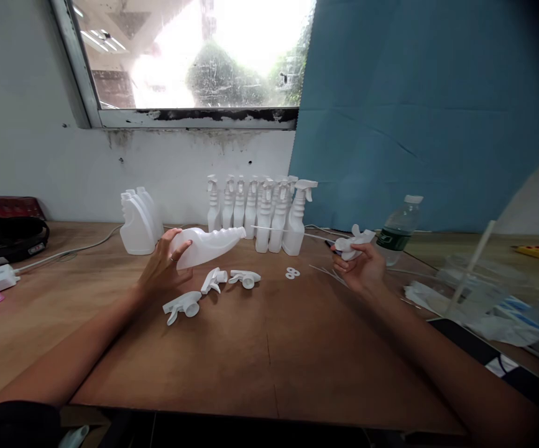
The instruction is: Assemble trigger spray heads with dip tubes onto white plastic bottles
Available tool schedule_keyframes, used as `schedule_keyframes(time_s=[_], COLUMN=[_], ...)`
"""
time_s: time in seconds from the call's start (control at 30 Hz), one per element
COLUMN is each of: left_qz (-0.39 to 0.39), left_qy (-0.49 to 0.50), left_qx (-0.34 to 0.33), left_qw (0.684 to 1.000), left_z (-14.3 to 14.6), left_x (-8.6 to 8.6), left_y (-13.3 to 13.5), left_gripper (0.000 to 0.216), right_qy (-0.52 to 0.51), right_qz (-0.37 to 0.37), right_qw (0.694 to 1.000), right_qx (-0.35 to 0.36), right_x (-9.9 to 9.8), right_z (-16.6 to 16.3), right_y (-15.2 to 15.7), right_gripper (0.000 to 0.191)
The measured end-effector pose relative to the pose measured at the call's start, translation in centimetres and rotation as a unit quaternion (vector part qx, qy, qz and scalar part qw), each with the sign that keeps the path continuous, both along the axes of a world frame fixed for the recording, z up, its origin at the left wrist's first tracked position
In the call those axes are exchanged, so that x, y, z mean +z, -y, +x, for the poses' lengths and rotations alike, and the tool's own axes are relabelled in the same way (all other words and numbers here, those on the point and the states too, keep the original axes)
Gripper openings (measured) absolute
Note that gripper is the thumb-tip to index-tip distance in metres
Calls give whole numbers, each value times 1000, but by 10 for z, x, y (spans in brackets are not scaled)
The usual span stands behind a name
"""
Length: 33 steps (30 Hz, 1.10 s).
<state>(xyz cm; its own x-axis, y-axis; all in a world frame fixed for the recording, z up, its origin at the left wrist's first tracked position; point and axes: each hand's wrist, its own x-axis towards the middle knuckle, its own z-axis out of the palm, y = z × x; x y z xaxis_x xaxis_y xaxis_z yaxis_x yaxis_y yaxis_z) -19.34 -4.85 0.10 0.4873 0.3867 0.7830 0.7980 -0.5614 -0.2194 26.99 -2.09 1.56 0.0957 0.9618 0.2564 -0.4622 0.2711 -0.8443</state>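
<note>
"What is the setting?"

"A brown wooden table [232, 354] below a window [166, 68], with a blue sheet [390, 124] covering the wall on the right."

"And the left hand [163, 258]?"

"It is curled firmly around the broad lower end of a translucent white bottle [204, 247], keeping it on its side over the table. Gripped there, the open neck is left uncovered and points right, apparently to face the tube."

"Which tube?"

"The thin dip tube [320, 237] on the trigger spray head [354, 242]. The right hand [362, 264] is closed on that head in a fingertip pinch, so the tube runs out freely to the left. Its tip is just beside the bottle's mouth; whether they touch is hard to tell."

"Why are the small parts in front?"

"Probably for reach: three loose spray heads [183, 306] lie near the left forearm, white washers [291, 272] between the hands, loose tubes [327, 274] beside the right hand."

"And the standing bottles?"

"Topped spray bottles [263, 214] are grouped at the back, bare-necked bottles [138, 221] apart at the left, perhaps to keep the kinds separate."
</note>
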Motion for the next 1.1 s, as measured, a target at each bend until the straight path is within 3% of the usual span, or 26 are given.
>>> schedule_keyframes(time_s=[0.3,0.67,0.87,1.1], left_qz=[11,57,44,30], left_qy=[-28,-101,-100,-89], left_qx=[-5,-90,-105,-101], left_qw=[1000,989,988,990], left_z=[8,46,48,50], left_x=[3,9,7,4], left_y=[4,28,29,30], left_gripper=[81,75,75,74], right_qy=[52,165,220,221], right_qz=[10,33,67,87], right_qw=[999,979,965,966], right_qx=[6,111,125,101], right_x=[3,-10,-7,-23], right_z=[-12,-76,-78,-81], right_y=[8,45,53,48], right_gripper=[11,39,45,44])
